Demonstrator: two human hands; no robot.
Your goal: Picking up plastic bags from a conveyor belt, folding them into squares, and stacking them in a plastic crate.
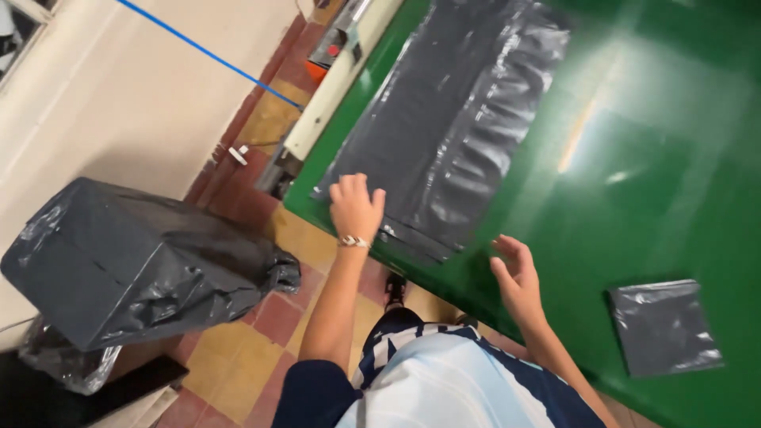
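A green table (634,198) carries a long grey plastic sheet (452,119), its long axis running away from the person toward the far end. The left hand (354,208) presses flat on the sheet's near corner, fingers spread. The right hand (519,277) hovers open just beside the near edge, touching nothing. A bulky wrapped bundle (135,257) stands on the floor, contents hidden. A small folded bag (664,326) lies well apart.

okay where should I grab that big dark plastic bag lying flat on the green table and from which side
Probably the near corner of the large dark plastic bag, where the left hand already rests at the edge of the green table. The bag lies flat and thin, so a top grip finds nothing to pinch; come from the table's near edge, slide fingers under the corner and pinch it.
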